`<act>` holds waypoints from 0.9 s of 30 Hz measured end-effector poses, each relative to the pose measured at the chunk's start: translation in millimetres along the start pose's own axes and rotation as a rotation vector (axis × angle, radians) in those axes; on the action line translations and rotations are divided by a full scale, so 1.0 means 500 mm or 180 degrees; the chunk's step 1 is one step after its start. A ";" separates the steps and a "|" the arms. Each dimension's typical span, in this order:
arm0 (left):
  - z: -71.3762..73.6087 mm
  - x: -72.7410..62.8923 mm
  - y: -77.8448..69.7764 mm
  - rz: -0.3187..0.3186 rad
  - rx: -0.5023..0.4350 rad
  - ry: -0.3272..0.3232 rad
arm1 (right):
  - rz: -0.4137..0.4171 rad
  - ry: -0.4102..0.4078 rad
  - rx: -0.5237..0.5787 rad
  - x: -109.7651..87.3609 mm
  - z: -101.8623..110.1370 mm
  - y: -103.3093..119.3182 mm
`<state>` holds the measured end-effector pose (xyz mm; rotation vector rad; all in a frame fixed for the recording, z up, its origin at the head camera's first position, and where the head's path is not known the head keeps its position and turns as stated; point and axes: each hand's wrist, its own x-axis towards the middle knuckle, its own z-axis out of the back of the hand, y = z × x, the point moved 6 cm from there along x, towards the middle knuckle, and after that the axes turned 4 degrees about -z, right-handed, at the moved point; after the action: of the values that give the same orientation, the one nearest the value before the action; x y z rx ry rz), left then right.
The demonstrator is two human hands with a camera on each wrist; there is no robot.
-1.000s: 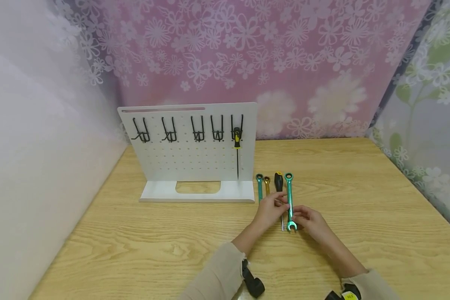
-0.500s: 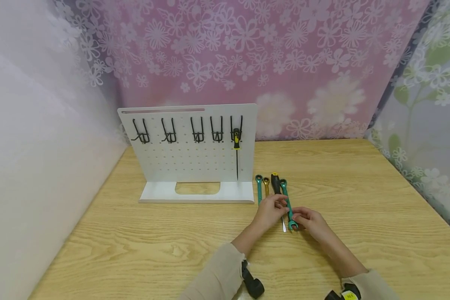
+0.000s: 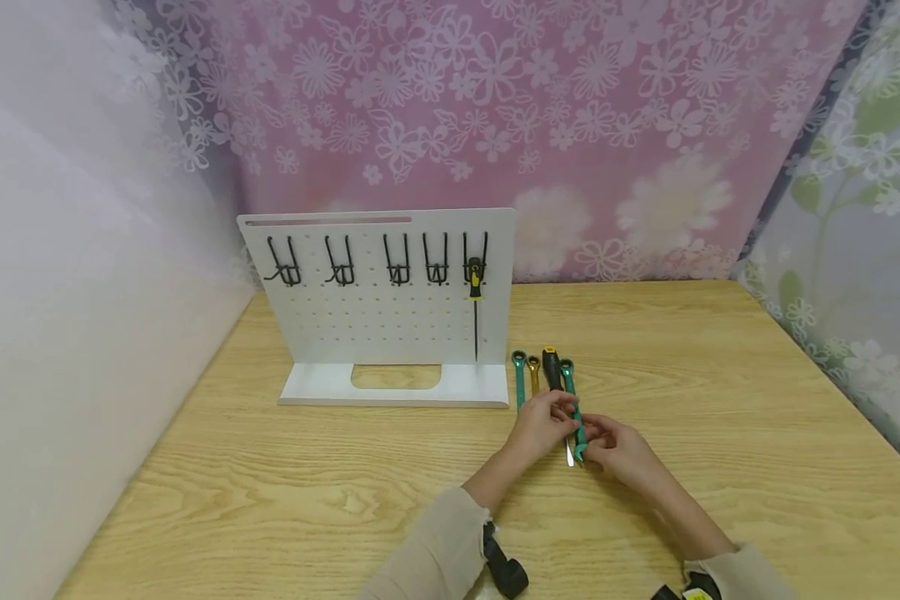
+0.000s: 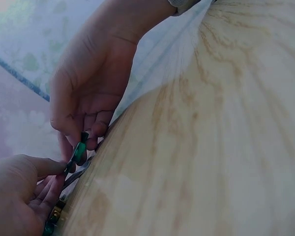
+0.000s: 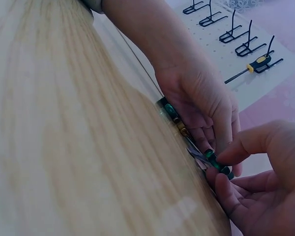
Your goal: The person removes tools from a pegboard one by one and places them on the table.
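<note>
A green combination wrench [image 3: 567, 379] slants between my two hands, ring end away from me, against the screwdriver. Near its middle, my left hand [image 3: 538, 427] pinches it between thumb and fingers. My right hand [image 3: 628, 457] grips it close to the open end, which shows partly edge-on. In the right wrist view the wrench's open end [image 5: 210, 155] sticks out between the fingertips. Left of it lies a black and yellow flathead screwdriver [image 3: 552, 365], its shaft partly hidden by my left hand. Beyond that are a gold wrench [image 3: 534, 375] and a teal wrench [image 3: 520, 377], their lower parts covered.
A white pegboard stand [image 3: 390, 321] is at the back left, with several black double hooks [image 3: 398, 271] in a row. On the rightmost hook hangs a yellow and black screwdriver [image 3: 476, 287]. Everything stands on a wood-grain table [image 3: 285, 492].
The green wrench's ring end has swung left and nearer, up to the screwdriver, and its open end has rolled partly edge-on. Both hands have barely moved.
</note>
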<state>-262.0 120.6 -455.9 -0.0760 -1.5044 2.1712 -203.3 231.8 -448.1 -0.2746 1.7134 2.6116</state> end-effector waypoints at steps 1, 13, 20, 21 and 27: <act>0.000 0.000 0.000 0.0005 -0.0002 0.0009 | -0.0005 0.0006 -0.0020 -0.002 -0.001 0.001; -0.002 -0.001 -0.003 -0.0006 0.0029 -0.0003 | 0.0061 -0.0197 -0.0495 0.002 0.002 -0.005; -0.003 0.001 -0.001 -0.0055 0.0066 0.0018 | 0.0233 -0.0311 -0.0908 0.001 0.005 0.003; -0.003 0.002 -0.001 -0.0060 0.0072 0.0020 | 0.0266 -0.0330 -0.0966 0.001 0.006 0.004; -0.003 0.002 0.001 -0.0074 0.0097 0.0021 | 0.0326 -0.0348 -0.1058 0.002 0.009 0.004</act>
<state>-262.5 122.2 -456.7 -0.0550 -1.4609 2.1729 -205.2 234.8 -444.6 -0.0429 1.2892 2.9176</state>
